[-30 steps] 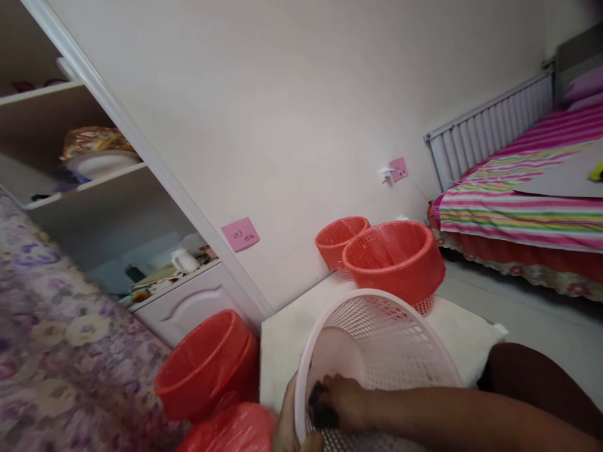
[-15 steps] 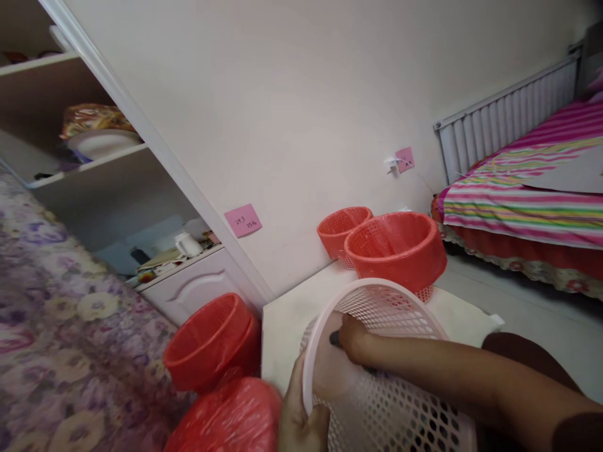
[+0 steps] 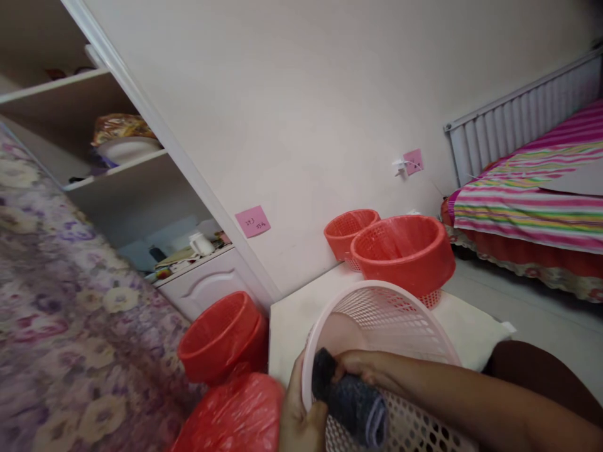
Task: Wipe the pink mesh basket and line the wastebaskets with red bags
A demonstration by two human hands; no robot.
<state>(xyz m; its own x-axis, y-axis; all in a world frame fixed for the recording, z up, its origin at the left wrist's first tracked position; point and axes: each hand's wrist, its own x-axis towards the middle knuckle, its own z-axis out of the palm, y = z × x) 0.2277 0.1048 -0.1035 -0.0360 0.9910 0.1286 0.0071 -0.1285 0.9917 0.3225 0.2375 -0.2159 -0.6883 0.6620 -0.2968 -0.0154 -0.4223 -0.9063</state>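
Note:
A pale pink mesh basket (image 3: 391,320) lies tilted toward me on a white table (image 3: 292,320). My left hand (image 3: 299,417) grips its near rim from outside, thumb over the edge. My right hand (image 3: 360,369) reaches inside the basket and is closed on a dark grey cloth (image 3: 351,402), which drapes at the rim. Behind the basket stand a large red mesh basket (image 3: 405,251) and a smaller red one (image 3: 348,229).
Another red basket (image 3: 219,339) and a red plastic bag (image 3: 230,414) sit to the left, beside a floral cover (image 3: 61,326). White shelves (image 3: 117,163) with clutter line the left wall. A striped bed (image 3: 532,201) and radiator (image 3: 518,119) are at right.
My right hand, first deep in the basket, moved along the inside and now has the grey cloth pulled toward the rim. The view drifted slightly.

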